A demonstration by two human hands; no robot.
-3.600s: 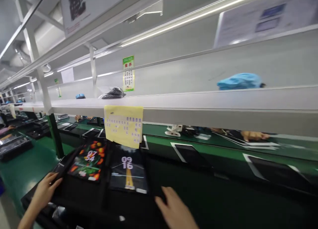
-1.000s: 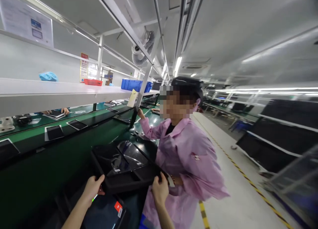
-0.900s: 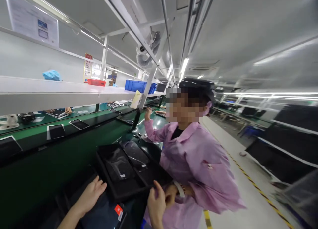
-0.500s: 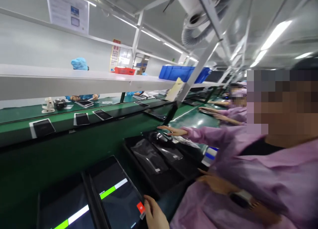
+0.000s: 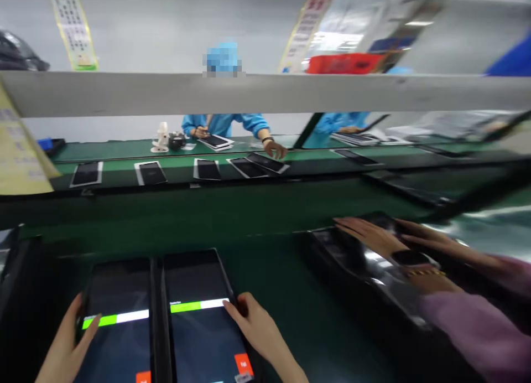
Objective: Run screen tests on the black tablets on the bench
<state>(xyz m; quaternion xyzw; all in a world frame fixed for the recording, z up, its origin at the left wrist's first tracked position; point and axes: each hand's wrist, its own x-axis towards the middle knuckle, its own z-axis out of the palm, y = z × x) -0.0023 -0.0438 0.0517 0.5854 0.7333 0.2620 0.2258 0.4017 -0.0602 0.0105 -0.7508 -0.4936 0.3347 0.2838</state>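
Two lit tablets lie side by side in front of me, each showing a green and white bar. My left hand (image 5: 68, 344) grips the outer edge of the left tablet (image 5: 116, 294), thumb over its screen. My right hand (image 5: 257, 330) holds the right edge of the right tablet (image 5: 194, 283), thumb on the glass near the bar. Both tablets sit in a black holder (image 5: 156, 316) on the green bench.
At right, a co-worker's hands (image 5: 373, 236) in pink sleeves rest on a black tray (image 5: 365, 272) of wrapped tablets. Beyond, a belt carries several dark tablets (image 5: 207, 169). People in blue work across it under a grey shelf (image 5: 265, 92).
My view has swung from the co-worker on the right back to the bench. The black tray I passed over now lies under the co-worker's hands. Both my hands have come onto the two lit tablets.
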